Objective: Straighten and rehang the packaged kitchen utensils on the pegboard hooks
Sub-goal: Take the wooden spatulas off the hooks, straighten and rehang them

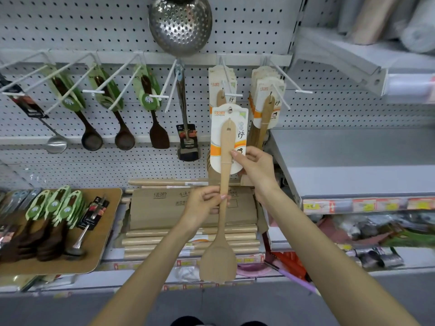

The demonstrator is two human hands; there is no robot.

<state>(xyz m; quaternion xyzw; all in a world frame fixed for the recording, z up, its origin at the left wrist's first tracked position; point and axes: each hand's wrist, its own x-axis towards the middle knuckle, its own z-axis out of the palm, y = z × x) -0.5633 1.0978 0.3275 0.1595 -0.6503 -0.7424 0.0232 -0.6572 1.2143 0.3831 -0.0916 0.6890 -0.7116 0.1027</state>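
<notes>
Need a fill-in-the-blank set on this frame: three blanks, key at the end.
1. The left hand grips the wooden spatula by its ____.
2. The right hand pinches the spatula's backing card, which is white and ____.
3. The spatula's blade points ____, away from the perforated steel skimmer hanging on the pegboard.

Missing words: handle; orange; down

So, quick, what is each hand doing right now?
Left hand: closed, gripping the spatula by its handle.
Right hand: closed, pinching the spatula's card, thumb in front.
</notes>
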